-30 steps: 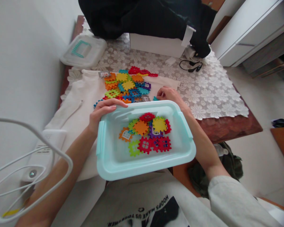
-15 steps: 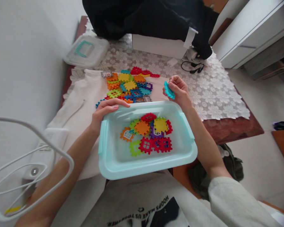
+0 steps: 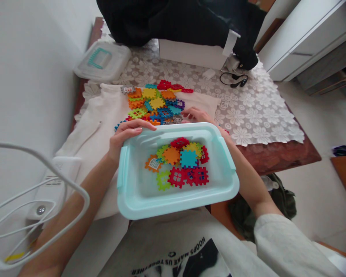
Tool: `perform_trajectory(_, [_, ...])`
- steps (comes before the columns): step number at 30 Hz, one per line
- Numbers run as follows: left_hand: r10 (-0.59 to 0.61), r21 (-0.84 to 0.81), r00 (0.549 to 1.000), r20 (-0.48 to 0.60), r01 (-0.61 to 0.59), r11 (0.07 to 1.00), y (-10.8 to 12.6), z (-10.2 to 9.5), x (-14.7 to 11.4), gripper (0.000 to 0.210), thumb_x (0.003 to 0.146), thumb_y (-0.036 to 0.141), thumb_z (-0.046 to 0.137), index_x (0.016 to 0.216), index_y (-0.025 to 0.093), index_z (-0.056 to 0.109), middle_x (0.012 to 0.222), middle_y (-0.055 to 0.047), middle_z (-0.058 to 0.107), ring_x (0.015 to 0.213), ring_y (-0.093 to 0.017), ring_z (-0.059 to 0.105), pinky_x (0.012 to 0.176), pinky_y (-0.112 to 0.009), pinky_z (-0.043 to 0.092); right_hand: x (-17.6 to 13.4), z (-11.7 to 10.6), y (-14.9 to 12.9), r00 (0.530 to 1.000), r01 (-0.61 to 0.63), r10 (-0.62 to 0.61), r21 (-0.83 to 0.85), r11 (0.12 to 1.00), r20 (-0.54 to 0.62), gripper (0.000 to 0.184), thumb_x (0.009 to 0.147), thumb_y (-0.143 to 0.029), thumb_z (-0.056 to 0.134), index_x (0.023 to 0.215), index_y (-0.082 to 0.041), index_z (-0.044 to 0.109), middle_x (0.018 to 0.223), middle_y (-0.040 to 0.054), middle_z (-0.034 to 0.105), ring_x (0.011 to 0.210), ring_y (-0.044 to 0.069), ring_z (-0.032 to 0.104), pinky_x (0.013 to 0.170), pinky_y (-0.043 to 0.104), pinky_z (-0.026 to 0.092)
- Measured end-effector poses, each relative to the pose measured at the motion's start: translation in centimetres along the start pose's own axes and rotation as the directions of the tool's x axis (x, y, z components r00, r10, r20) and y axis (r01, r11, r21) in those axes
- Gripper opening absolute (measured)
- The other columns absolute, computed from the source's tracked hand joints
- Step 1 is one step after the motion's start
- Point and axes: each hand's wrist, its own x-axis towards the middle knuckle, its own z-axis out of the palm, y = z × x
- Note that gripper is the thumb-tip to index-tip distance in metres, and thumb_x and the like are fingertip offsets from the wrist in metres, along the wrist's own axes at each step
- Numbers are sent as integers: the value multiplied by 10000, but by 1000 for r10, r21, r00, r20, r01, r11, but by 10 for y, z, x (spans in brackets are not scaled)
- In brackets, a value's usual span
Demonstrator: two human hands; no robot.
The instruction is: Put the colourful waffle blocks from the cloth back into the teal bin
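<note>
A light turquoise plastic bin (image 3: 178, 212) is tilted toward me against my shirt. Several interlocking tiles lie in it, among them a blue tile (image 3: 188, 158), an orange tile (image 3: 172, 155) and a red window tile (image 3: 177, 177). My left hand (image 3: 127, 134) grips the bin's far left corner, fingers along the rim and thumb side hidden. Behind the far rim my right hand (image 3: 196, 114) is partly hidden, its visible fingers stretched out at the right edge of a heap of colourful tiles (image 3: 157, 103). Nothing shows in those fingers.
The heap lies on a cream cloth (image 3: 109, 100) over a lace tablecloth (image 3: 248, 119). A clear lid (image 3: 103, 61) with a turquoise handle rests at the back left. Black earphones (image 3: 234, 80) lie at the back right. A white cable (image 3: 83, 192) loops at the near left.
My right hand has let go of the turquoise-blue tile, which now lies in the bin on top of the others. The hand has moved left to the heap. My left hand stays on the rim.
</note>
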Motion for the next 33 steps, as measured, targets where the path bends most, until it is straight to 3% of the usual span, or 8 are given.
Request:
perform_trajectory(3, [42, -6, 999, 18, -42, 999, -7, -3, 0, 215, 842, 376, 769, 884, 229, 920, 912, -67, 854, 753, -216, 696, 641, -292, 528, 5, 8, 14, 991, 67, -47, -170, 983, 123, 359, 1016, -472, 740, 1289, -260, 839, 1335, 135, 802, 1232, 340, 688, 1128, 480, 517])
perform_trajectory(6, [100, 12, 995, 30, -100, 995, -13, -5, 1, 198, 855, 392, 792, 900, 246, 917, 955, -59, 866, 807, -230, 724, 699, -304, 561, 8, 14, 21, 987, 119, -100, -156, 981, 126, 319, 1020, -456, 718, 1229, -251, 844, 1294, 123, 812, 1186, 317, 702, 1100, 451, 528])
perform_trajectory(12, [27, -14, 1000, 15, -26, 1000, -5, -1, 1, 224, 836, 365, 764, 868, 196, 907, 909, -85, 848, 738, -206, 701, 630, -279, 529, 7, 14, 18, 986, 98, -114, -123, 987, -123, 350, 1035, -555, 718, 1024, -226, 836, 1057, 103, 832, 1011, 281, 738, 954, 406, 562])
perform_trajectory(17, [21, -18, 1000, 4, -21, 1000, -2, 0, 1, 209, 823, 345, 768, 850, 211, 925, 926, -80, 864, 758, -199, 711, 642, -256, 543, 6, 7, 12, 958, 89, -25, 212, 973, -287, 562, 974, -786, 751, 960, -225, 786, 861, 44, 766, 772, 192, 672, 722, 326, 559])
perform_trajectory(23, [11, -18, 1000, 7, -11, 1000, -1, -1, 1, 219, 799, 345, 781, 863, 207, 937, 888, -70, 856, 747, -186, 696, 641, -246, 527, 7, 0, 4, 941, 211, 31, 653, 727, -338, 566, 899, -804, 858, 923, -250, 745, 852, 0, 716, 732, 136, 675, 675, 268, 605])
perform_trajectory(26, [6, -9, 1000, -2, -6, 1000, 1, 2, 1, 226, 785, 359, 776, 835, 196, 923, 877, -79, 851, 718, -198, 688, 603, -266, 509, 7, -1, -1, 917, 289, 29, 713, 639, -398, 494, 921, -760, 868, 951, -279, 757, 854, -5, 697, 763, 148, 707, 688, 278, 635])
perform_trajectory(29, [-3, -10, 1000, -7, 3, 1000, 1, 2, 1, 229, 779, 359, 773, 838, 192, 918, 866, -77, 845, 706, -197, 680, 594, -266, 500, 2, -1, -10, 897, 336, 16, 707, 622, -441, 476, 924, -772, 852, 977, -303, 792, 865, 11, 703, 893, 203, 766, 785, 345, 684])
perform_trajectory(33, [-4, 10, 1000, -2, 4, 1000, 0, -1, 0, 220, 798, 346, 764, 851, 198, 919, 893, -81, 848, 764, -219, 693, 629, -277, 523, -13, -6, -30, 943, 295, -60, 737, 608, -328, 503, 895, -800, 853, 903, -297, 844, 881, 54, 757, 1059, 302, 805, 893, 473, 707])
